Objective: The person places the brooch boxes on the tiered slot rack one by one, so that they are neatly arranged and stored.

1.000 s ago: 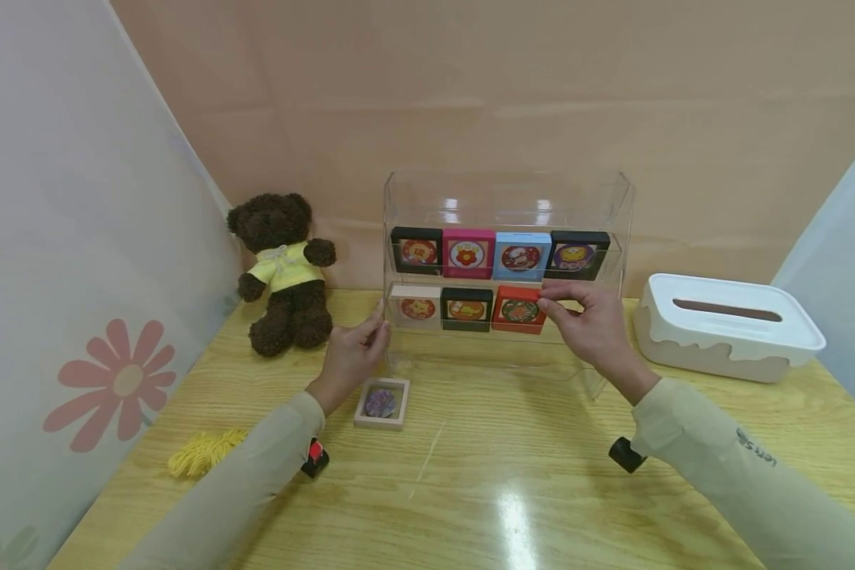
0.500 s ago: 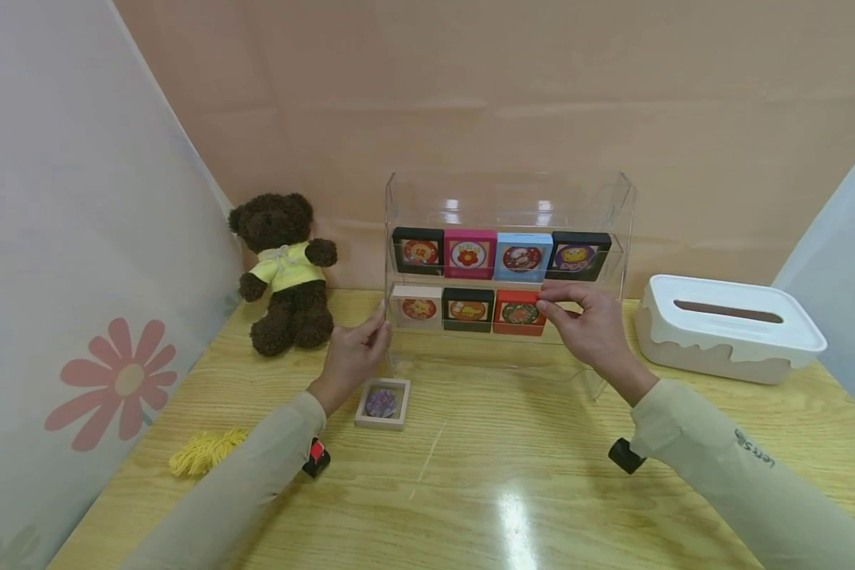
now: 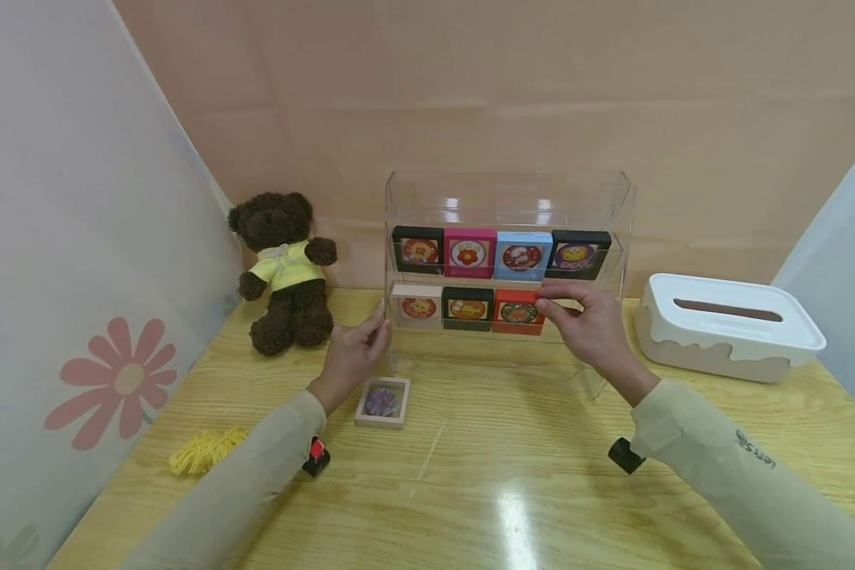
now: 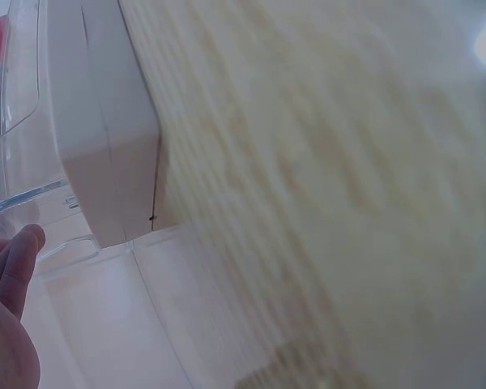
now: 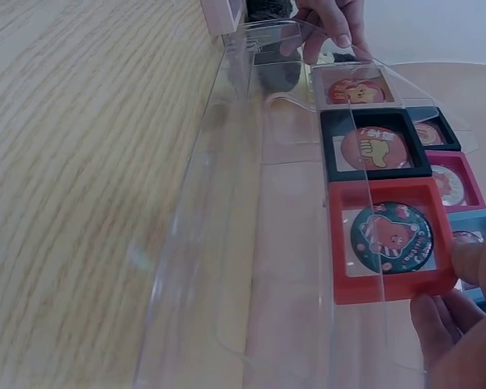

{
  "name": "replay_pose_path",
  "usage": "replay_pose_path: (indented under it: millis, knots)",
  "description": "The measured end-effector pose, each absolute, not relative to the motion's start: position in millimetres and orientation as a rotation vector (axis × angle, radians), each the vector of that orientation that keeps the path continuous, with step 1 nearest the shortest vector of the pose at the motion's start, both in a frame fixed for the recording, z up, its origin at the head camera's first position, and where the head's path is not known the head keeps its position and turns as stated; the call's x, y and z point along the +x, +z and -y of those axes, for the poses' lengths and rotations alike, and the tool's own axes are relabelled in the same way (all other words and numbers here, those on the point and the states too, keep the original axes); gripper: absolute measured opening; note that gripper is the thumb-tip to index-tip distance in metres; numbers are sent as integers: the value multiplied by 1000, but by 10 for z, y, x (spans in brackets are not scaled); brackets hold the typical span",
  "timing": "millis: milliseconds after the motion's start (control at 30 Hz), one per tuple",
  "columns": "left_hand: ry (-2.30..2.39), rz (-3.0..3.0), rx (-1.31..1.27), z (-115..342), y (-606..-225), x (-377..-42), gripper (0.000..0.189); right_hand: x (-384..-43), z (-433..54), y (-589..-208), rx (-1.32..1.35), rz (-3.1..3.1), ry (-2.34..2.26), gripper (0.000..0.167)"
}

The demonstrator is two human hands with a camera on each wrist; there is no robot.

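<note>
A clear acrylic display rack (image 3: 506, 202) stands at the back of the table. My right hand (image 3: 594, 332) pinches the upper right corner of a red square frame (image 5: 389, 288) holding a round badge. The red frame sits in the lower tier, beside a dark frame (image 3: 468, 309) and a pale one (image 3: 416, 305). With thumb and fingers my left hand (image 3: 352, 356) grips the rack's left edge. In the left wrist view only part of the left hand (image 4: 12, 308) shows, at the lower left.
Several badge frames, one of them pink (image 3: 469, 253), fill the upper tier. A wooden frame (image 3: 362, 421) lies before the rack. Left stand a teddy bear (image 3: 288, 269) and yellow yarn (image 3: 207, 451); right, a white tissue box (image 3: 727, 332). Black objects (image 3: 625, 456) lie near both sleeves.
The red frame has shifted very slightly within the lower tier, in my right hand's pinch. My left hand keeps its place on the rack's edge.
</note>
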State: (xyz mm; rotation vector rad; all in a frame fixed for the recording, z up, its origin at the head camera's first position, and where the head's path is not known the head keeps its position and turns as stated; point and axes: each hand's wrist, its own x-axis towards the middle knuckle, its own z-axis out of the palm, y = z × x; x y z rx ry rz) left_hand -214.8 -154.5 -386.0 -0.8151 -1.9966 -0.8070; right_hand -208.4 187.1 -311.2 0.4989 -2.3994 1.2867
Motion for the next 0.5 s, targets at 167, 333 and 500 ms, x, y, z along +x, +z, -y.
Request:
replay_pose_path:
  millis: [167,333,500]
  knots:
    - [-796,1994,-819,1548,-3857,-2144,37,-2060,-1866,-3033,535,2273,1330,18]
    - [-794,1990,-824,1554,-3852,-2146,37,-1958,-1802,-2916,547,2182,1335,18]
    - [-792,1998,-816,1555,-3859,-2152,38,-1782,-1607,-2797,704,1991,1352,11]
